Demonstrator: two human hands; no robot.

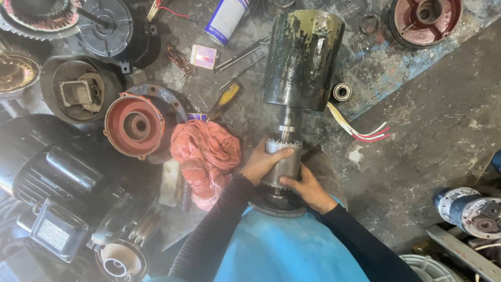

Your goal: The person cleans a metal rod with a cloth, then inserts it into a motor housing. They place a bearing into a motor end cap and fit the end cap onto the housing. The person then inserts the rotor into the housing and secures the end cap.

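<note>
Both hands clenched round rotor [282,166] at floor centre: left hand [262,163] wraps left flank, right hand [305,189] right flank. Shaft [288,123] runs up into dark motor housing [303,60]. Likely heavy, rigid steel, greasy, slippery; best held on laminated core, not thin shaft

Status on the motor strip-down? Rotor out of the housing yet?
Partly. Done: red end cover lies off on the floor. In hand: left hand and right hand grip the rotor, mostly outside the dark housing. Left: its shaft is still inside the housing.
</note>
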